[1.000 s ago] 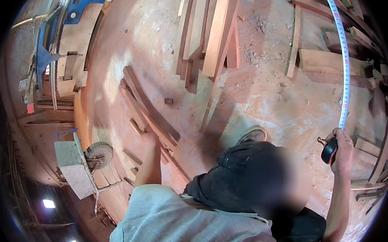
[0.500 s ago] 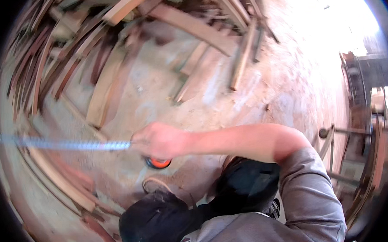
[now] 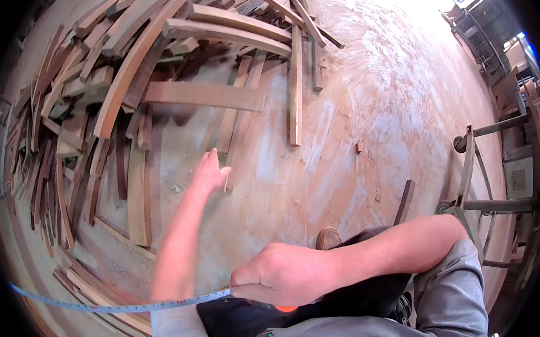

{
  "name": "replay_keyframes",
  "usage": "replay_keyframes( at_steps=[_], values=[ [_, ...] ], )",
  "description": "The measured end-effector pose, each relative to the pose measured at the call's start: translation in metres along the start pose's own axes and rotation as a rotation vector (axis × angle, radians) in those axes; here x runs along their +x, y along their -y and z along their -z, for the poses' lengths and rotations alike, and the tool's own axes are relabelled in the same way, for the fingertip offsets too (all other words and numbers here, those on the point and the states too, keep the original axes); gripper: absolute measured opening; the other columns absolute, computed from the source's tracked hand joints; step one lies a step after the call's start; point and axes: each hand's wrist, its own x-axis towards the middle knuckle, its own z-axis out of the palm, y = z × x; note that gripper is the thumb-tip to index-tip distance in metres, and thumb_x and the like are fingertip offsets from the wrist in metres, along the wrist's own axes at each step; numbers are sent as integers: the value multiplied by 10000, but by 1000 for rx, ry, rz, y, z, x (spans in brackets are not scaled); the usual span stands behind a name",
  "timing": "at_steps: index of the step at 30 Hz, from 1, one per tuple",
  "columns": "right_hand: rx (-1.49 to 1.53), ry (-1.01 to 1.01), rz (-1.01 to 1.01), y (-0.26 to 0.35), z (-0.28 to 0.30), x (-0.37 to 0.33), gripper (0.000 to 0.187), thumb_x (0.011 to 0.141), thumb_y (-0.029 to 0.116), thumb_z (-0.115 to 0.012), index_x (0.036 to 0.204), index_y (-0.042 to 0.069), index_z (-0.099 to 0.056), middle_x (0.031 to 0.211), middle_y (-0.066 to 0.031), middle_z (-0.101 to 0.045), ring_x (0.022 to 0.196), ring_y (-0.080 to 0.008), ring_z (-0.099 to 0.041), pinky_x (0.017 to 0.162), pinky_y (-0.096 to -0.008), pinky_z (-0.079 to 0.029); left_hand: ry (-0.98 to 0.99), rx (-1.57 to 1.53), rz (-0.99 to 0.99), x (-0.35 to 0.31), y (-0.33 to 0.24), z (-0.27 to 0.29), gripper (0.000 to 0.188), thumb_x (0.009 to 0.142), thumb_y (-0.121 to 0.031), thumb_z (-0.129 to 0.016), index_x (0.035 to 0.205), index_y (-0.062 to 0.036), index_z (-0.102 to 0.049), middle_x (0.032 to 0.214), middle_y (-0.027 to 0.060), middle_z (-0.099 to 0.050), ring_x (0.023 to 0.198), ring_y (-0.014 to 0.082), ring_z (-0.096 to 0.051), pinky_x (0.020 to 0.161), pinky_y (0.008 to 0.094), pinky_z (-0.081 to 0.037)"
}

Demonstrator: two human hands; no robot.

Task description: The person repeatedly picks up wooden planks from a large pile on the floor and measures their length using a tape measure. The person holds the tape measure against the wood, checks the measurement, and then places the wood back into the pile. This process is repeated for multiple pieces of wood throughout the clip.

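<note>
My right hand (image 3: 286,273) is closed around a tape measure (image 3: 285,308), of which only an orange patch shows below the fingers. From the fist the pale blade (image 3: 122,308) runs out to the left, bowing downward and crossing in front of my left forearm. My left hand (image 3: 210,172) reaches forward over the floor, its thumb standing apart from the outstretched fingers. Just beyond its fingertips is the near end of a flat wooden plank (image 3: 228,126); whether they touch, I cannot tell.
A jumbled pile of wooden strips (image 3: 130,45) fills the far left. One long strip (image 3: 296,90) points toward me from the pile, and a small wood block (image 3: 359,148) lies right of it. A metal frame on casters (image 3: 465,172) stands at the right. More boards (image 3: 101,294) lie near left.
My left hand has come into view, reaching forward. The right hand has moved nearer my body and to the right with the tape measure, whose blade now bows. The view has shifted.
</note>
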Motion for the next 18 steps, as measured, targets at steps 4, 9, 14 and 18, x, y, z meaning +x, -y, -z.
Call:
replay_keyframes(
  at_steps=[4, 9, 14, 18],
  values=[
    [49, -91, 9, -16, 33, -10, 179, 947, 179, -571, 877, 26, -633, 673, -189, -619, 625, -381, -611, 594, -450, -489, 8, -33, 139, 35, -29, -43, 829, 876, -353, -661, 1481, 47, -259, 1470, 295, -373, 1339, 424, -415, 1101, 458, -382],
    [18, -154, 44, -24, 67, -21, 109, 954, 124, -588, 915, 36, -637, 661, -152, -600, 598, -315, -612, 558, -398, -488, -183, -328, 264, 86, 0, -67, 787, 898, -371, -610, 1471, 64, -290, 1454, 318, -392, 1352, 427, -401, 1123, 466, -345],
    [44, -215, 22, -32, 87, -27, 134, 933, 142, -592, 900, 24, -645, 677, -204, -607, 611, -381, -603, 581, -450, -485, -141, -141, 306, 103, -18, -77, 790, 865, -365, -660, 1437, 83, -352, 1456, 318, -393, 1347, 436, -402, 1122, 457, -352],
    [63, -213, 0, -35, 96, -24, 134, 930, 141, -598, 887, 22, -642, 651, -201, -590, 592, -383, -596, 556, -449, -480, -6, -141, 387, 109, -46, -86, 755, 857, -368, -685, 1395, 80, -401, 1421, 309, -425, 1327, 416, -428, 1109, 466, -369]
  ],
)
